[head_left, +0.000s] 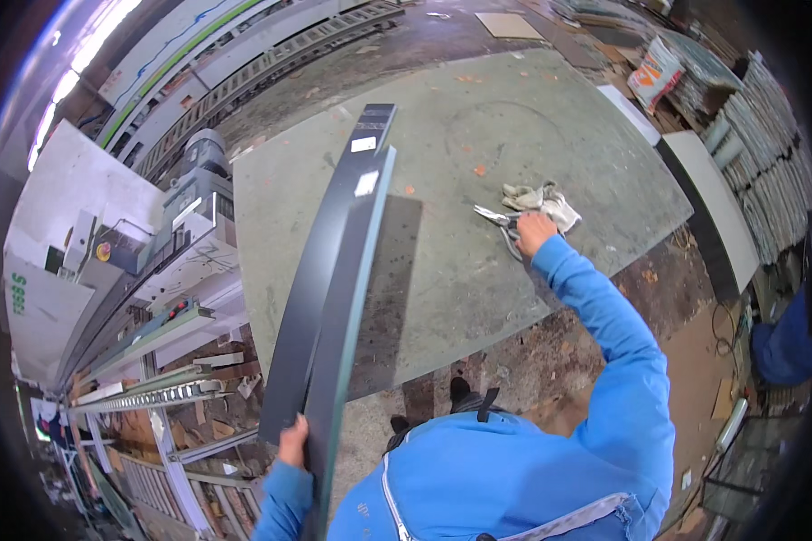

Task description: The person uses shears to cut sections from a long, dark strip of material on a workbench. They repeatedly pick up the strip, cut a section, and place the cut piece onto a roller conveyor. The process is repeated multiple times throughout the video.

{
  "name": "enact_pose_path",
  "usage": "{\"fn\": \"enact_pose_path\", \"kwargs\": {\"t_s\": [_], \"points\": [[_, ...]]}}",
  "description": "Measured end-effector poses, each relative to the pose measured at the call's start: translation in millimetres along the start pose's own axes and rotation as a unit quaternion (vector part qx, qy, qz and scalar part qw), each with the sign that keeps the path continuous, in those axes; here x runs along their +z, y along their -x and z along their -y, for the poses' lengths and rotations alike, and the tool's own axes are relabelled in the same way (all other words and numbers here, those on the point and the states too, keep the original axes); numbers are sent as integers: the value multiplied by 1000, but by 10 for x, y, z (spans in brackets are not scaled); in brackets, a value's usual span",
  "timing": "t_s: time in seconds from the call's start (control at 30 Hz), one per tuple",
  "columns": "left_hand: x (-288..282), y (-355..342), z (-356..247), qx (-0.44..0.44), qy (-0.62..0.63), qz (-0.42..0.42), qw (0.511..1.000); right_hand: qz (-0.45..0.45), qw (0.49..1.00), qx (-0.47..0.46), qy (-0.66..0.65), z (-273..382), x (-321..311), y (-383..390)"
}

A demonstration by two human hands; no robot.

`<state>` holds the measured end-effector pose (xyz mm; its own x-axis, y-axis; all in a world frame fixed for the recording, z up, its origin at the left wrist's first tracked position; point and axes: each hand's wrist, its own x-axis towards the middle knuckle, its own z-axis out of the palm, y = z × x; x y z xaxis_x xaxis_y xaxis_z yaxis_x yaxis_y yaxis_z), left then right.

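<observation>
My left hand (293, 440) is closed on the left edge of a long dark panel (356, 243), low in the view. This panel is tilted, shows a pale bluish edge and has a white label near its far end. Beside and partly under it, a second dark panel (311, 270) with a white label rests on the large grey-green table (460, 298). On the right of the table, my right hand (536, 231) is wrapped round the handles of pliers (491, 215), their metal jaws pointing left. Crumpled whitish work gloves (561, 211) lie against that hand.
Left of the table stands a machine with a grey motor (206, 151) and a pale panel. A metal frame holding strips (167, 389) is at lower left. At the right are a dark-edged board (708, 212), a white-and-orange sack (656, 74) and stacked wrapped bundles (758, 144).
</observation>
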<state>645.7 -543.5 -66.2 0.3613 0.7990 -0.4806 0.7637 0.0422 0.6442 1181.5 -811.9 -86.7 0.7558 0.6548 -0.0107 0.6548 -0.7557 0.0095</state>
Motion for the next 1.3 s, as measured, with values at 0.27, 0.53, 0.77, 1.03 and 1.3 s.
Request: {"fn": "enact_pose_path", "kwargs": {"t_s": [0.27,0.53,0.77,1.03,1.3], "points": [[201,-2069,-1237,204,-102,-96,969,-225,931,-113,-266,982,-88,674],[389,-2568,-1625,235,-191,-148,942,245,797,-241,-497,2513,-85,1970],[-637,-1689,-963,303,-234,-123,915,365,727,-163,-558,3132,-159,2212],[-923,-1277,740,168,125,228,951,222,790,-215,-530,3997,-293,2284],[-825,-981,928,143,28,141,979,-58,882,-347,-313,4148,-945,1674]]}}
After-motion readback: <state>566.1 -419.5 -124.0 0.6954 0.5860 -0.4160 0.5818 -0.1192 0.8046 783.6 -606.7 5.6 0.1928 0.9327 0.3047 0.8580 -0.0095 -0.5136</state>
